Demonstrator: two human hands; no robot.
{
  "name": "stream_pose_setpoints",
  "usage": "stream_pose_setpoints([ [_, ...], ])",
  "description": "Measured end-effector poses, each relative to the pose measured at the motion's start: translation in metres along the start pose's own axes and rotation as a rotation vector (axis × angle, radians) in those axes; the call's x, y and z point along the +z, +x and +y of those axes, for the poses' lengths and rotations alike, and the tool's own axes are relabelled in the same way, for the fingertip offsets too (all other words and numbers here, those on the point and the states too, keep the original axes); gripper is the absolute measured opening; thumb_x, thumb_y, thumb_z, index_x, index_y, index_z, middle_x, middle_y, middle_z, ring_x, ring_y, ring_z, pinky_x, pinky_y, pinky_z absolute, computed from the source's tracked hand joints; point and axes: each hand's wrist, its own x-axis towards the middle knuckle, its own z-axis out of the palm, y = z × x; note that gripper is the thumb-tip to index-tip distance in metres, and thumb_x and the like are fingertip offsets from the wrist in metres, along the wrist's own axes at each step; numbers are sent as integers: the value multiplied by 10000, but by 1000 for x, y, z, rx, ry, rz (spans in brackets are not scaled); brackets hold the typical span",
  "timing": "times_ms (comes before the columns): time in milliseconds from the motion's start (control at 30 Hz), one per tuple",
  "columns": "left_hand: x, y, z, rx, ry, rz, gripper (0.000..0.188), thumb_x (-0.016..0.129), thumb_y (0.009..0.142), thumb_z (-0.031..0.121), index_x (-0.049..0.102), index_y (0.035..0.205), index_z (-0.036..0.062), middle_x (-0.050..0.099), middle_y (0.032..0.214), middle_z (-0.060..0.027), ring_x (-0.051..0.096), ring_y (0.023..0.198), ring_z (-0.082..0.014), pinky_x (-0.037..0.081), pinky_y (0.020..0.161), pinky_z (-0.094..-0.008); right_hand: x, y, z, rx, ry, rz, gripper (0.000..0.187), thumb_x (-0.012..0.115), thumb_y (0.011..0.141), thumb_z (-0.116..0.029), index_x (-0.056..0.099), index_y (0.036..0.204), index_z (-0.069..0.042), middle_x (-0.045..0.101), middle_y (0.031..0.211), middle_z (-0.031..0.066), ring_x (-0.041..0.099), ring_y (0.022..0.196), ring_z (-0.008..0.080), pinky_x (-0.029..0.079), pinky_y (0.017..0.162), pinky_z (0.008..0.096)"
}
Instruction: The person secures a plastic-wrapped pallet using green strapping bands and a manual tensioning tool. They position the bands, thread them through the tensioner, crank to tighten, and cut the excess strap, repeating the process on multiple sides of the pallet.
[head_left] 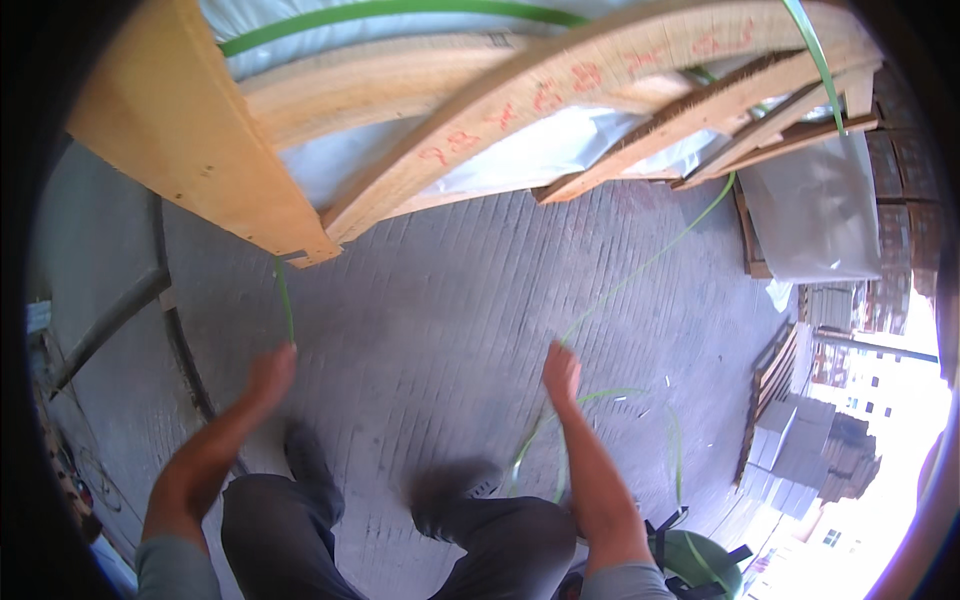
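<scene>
My left hand (272, 372) is closed around a green strap (285, 300) that runs up to the lower corner of a wooden crate (200, 150). Further right, my right hand (562, 372) grips another length of green strap (650, 258), stretching up toward the crate's far right end. Behind that fist the strap loops loosely down near my right leg. White plastic wrapping shows between the crate's boards, and red handwritten marks run along one plank. A green strap also lies across the top of the wrapped load.
Near my right foot stands a green strap reel (700, 562) with black arms. Wrapped goods (815, 215) sit at the right, with a wooden pallet (772, 395) and stacked grey blocks (800, 440) closer in. Dark grooves (165, 290) cross the ridged concrete floor at left.
</scene>
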Motion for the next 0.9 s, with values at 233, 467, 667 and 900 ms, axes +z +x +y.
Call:
stream_pose_setpoints([
  [233,29,17,-25,89,20,274,267,470,971,259,553,841,41,589,687,-210,570,623,-427,444,560,-488,-17,89,-53,-152,159,24,83,461,840,-54,529,793,-48,597,725,177,623,699,337,487,575,433],
  [467,-44,63,-21,130,-265,265,253,468,970,217,570,830,33,577,678,-176,575,626,-318,422,565,-441,-6,-20,-91,147,785,-153,172,432,903,-99,555,858,12,564,755,182,541,675,301,415,620,456],
  [667,-80,29,42,108,-452,397,186,446,927,193,556,872,53,606,770,-199,593,728,-416,443,623,-492,-95,-31,-96,634,1487,-114,347,412,975,-301,343,653,-192,268,540,-73,266,410,54,192,348,239],
  [900,-95,8,56,-9,-524,366,272,404,981,221,544,912,-3,581,612,-144,605,565,-323,487,540,-468,-131,-50,-63,297,590,-303,199,453,945,-303,451,908,-108,438,772,30,429,655,165,344,534,346],
])
